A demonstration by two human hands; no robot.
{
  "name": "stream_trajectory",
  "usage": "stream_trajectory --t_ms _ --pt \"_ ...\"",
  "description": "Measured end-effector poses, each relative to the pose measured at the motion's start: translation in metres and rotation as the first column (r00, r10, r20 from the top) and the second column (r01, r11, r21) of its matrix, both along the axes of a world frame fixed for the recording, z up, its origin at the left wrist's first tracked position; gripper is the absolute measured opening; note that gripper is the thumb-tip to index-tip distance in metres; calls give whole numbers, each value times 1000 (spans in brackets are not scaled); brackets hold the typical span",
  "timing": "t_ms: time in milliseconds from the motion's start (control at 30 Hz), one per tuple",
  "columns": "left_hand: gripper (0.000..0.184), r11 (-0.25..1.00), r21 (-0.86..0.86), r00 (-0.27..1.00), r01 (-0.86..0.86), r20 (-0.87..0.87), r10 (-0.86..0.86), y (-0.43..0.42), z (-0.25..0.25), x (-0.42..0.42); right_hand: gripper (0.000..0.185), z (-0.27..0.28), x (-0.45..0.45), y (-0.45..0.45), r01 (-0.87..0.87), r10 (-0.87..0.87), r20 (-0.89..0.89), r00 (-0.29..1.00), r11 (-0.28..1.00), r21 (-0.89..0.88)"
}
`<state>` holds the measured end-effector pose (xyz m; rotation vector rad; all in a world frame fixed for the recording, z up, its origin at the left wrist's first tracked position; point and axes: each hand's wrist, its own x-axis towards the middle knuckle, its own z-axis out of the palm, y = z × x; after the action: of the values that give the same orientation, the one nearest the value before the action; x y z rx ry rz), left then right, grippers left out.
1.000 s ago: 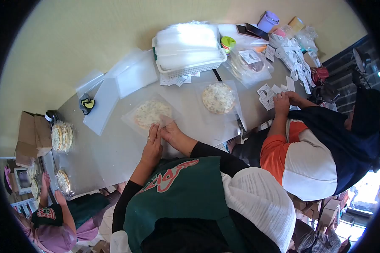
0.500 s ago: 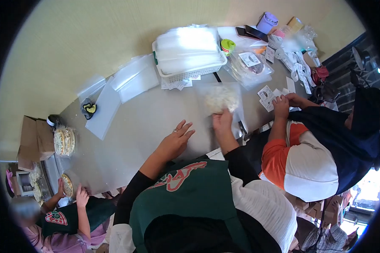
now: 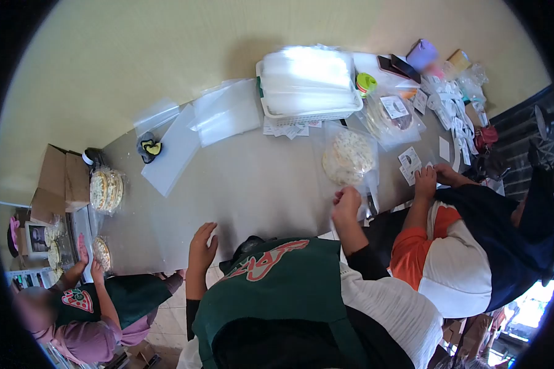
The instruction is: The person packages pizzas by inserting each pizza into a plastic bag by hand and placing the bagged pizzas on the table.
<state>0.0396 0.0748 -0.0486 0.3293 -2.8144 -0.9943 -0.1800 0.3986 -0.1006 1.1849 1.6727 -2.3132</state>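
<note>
A round pizza with pale topping [image 3: 349,158] lies in a clear plastic bag on the grey table. My right hand [image 3: 347,204] is at the near edge of this bag, its fingers curled closed; what they hold, if anything, is hidden. My left hand [image 3: 202,251] is over the table's near edge, to the left, with its fingers stretched and thumb apart, holding nothing. Beyond the pizza stands a white basket [image 3: 314,115] piled with clear plastic bags [image 3: 308,77].
Flat plastic sheets [image 3: 228,114] lie at the back left. Bagged pizzas with a label [image 3: 391,120] and printed labels [image 3: 409,165] are on the right, near a co-worker's hands [image 3: 426,181]. Stacked pizzas [image 3: 106,190] stand far left, near another co-worker [image 3: 98,301].
My left hand has drawn back to the left, toward the table edge. My right hand has moved off the pizza to the bag's near edge. The view has shifted.
</note>
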Motion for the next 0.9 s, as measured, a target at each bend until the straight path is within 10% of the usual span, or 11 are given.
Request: stream_trajectory --t_ms 267,433,833,900 --pt "33 977 -28 975 -210 62 212 -16 19 34 22 23 -8 -135 -477 442 -537 718 875 82" --pt "33 960 -9 955 -280 97 280 -14 29 38 23 43 -48 -185 -385 611 -654 446 791 476" --pt "32 952 -45 944 -302 126 305 0 22 65 30 -8 -52 -302 -250 991 15 -137 -49 967" --pt "32 938 -18 924 -346 166 344 3 18 77 35 -18 -64 -321 -93 999 34 14 -32 995"
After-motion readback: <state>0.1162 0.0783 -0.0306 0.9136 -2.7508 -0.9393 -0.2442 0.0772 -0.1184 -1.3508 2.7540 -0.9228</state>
